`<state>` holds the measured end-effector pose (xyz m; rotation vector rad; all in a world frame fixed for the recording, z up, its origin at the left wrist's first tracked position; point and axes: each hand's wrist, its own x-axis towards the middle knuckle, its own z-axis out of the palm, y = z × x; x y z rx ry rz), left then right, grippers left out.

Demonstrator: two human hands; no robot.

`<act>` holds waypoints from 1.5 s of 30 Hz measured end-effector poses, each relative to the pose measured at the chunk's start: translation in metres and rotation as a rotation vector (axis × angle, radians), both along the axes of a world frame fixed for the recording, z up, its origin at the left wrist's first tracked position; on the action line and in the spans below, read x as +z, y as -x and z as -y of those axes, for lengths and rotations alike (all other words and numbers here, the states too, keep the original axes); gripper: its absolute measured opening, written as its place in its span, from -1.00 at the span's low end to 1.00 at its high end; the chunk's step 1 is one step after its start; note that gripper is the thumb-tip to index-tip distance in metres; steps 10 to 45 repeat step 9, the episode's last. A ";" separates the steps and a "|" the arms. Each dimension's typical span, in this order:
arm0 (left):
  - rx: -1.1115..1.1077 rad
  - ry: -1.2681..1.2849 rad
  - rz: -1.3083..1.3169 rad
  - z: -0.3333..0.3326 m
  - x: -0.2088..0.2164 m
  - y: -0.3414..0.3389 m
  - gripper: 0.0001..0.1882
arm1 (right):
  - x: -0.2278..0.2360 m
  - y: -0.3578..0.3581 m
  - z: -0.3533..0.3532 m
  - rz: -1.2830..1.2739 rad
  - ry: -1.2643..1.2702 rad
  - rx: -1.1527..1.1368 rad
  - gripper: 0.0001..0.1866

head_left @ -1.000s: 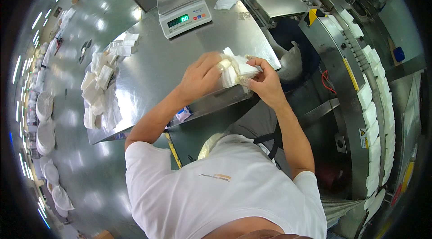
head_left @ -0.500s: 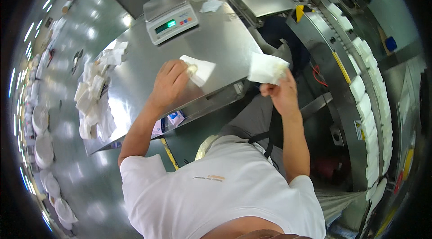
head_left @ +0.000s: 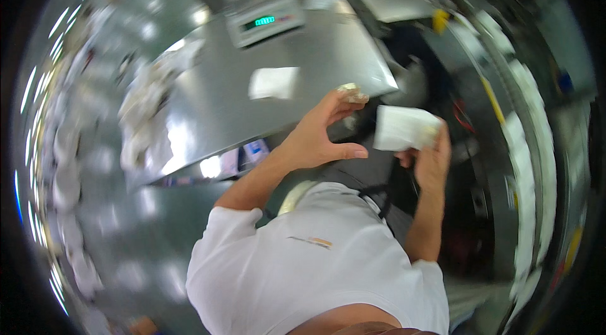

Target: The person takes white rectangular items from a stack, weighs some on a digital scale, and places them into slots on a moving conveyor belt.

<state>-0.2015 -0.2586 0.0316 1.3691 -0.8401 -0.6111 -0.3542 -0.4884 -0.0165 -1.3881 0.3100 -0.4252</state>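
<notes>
My left hand hovers in front of the table's near right corner, its thumb spread well away from the other fingers. Pale covers or scraps show on its fingertips, too blurred to tell which. A flat white square packet is pinched in my right hand, to the right of my left hand and apart from it. That hand's fingertips also look pale. Another white square packet lies flat on the steel table, below the scale.
A digital scale with a lit green display stands at the table's back. White packets or cloths are heaped along the left edge. To the right, a curved conveyor carries rows of white packets. Purple packages sit under the table's near edge.
My left hand has released its white packet onto the table and moved right, toward my right hand. The right hand still grips its packet. The whole view has shifted and blurred.
</notes>
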 end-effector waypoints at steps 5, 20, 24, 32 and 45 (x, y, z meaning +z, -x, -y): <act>-0.163 0.155 -0.383 0.083 -0.018 0.044 -0.39 | 0.019 0.044 0.000 0.132 0.155 -0.073 -0.71; -0.271 0.130 -0.345 0.121 -0.030 0.068 -0.44 | 0.028 0.095 0.008 -0.041 0.583 -0.376 -0.47; -0.271 0.130 -0.345 0.121 -0.030 0.068 -0.44 | 0.028 0.095 0.008 -0.041 0.583 -0.376 -0.47; -0.271 0.130 -0.345 0.121 -0.030 0.068 -0.44 | 0.028 0.095 0.008 -0.041 0.583 -0.376 -0.47; -0.271 0.130 -0.345 0.121 -0.030 0.068 -0.44 | 0.028 0.095 0.008 -0.041 0.583 -0.376 -0.47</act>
